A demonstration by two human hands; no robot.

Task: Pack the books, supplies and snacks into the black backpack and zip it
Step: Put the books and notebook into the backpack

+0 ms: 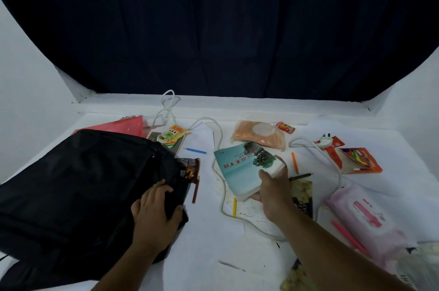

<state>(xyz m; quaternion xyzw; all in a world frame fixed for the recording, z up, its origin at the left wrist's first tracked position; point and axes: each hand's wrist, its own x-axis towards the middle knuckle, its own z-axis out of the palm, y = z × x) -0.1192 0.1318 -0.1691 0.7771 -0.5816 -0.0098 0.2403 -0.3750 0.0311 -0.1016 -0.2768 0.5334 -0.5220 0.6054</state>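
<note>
Black fabric backpack [78,186] sat left of the teal paperback book [240,167]; right hand [273,193] gripped the book, left hand [154,210] clutched the bag's edge.

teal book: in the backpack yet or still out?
Out. The right hand holds the teal book by its near corner, lifted over the white table, apart from the black backpack, whose edge the left hand grips.
</note>
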